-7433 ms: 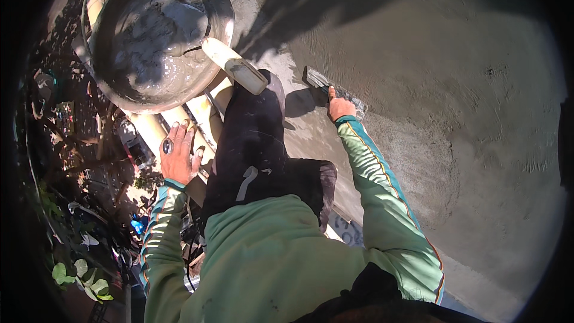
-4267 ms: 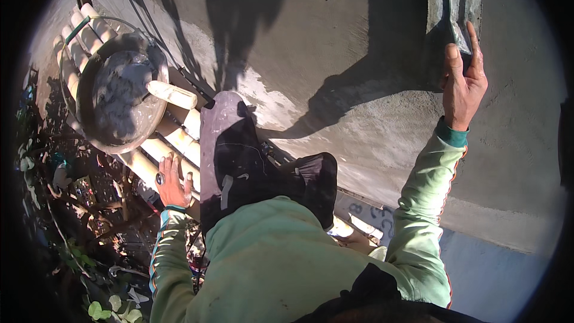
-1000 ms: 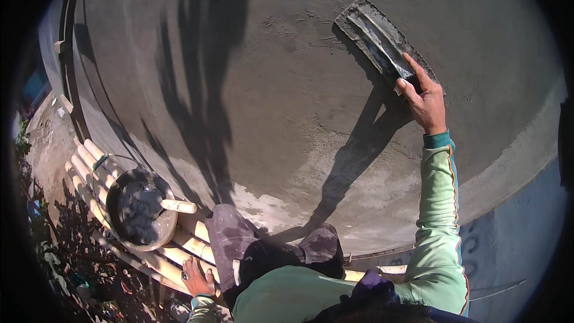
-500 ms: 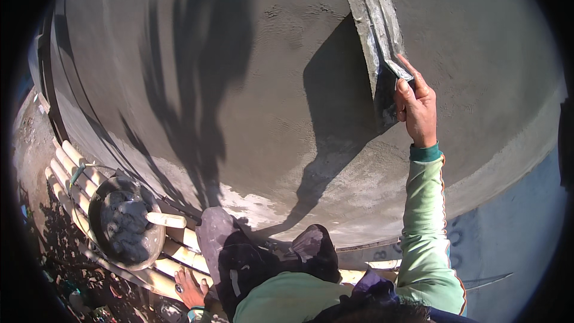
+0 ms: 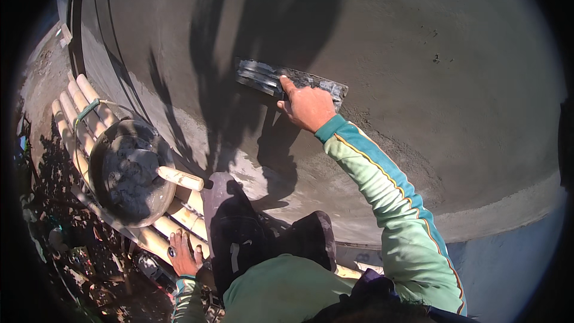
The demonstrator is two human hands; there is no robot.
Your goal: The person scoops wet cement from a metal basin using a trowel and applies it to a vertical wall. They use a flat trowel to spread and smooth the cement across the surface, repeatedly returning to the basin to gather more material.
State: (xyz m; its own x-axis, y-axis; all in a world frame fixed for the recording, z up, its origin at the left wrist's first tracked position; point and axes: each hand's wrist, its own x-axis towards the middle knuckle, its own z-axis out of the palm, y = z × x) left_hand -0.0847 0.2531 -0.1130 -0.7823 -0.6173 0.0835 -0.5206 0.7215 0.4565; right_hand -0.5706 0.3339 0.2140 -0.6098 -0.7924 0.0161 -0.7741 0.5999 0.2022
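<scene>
Right hand: the right hand is closed around the handle of a flat, rectangular steel plastering trowel, forefinger stretched forward along the blade's back; the handle itself is hidden under the palm.
Trowel position: the blade lies flat against the grey, wet-looking cement-rendered wall, long axis roughly level, its left end smeared with mortar.
Trowel handling: judged stiff, thin and light in itself, heavier when loaded; the blade edges look sharp and the faces slick with wet mortar. Hold is best taken at the handle on the back, with a finger forward to steady the pressure.
Right sleeve: a pale green long sleeve with teal cuff and orange piping runs from the lower edge up to the wrist.
Left hand: the left hand rests spread, fingers open, on the row of pale bamboo poles forming a platform; it grips no tool.
Mortar pan: a round dark metal pan of grey mortar sits on the poles, near the left hand but apart from it.
Scoop handle: a pale wooden handle juts from the pan over its right rim.
Footing: a dark trouser leg is braced between poles and wall.
Shadows: the person's shadow falls across the render above and left of the trowel.
</scene>
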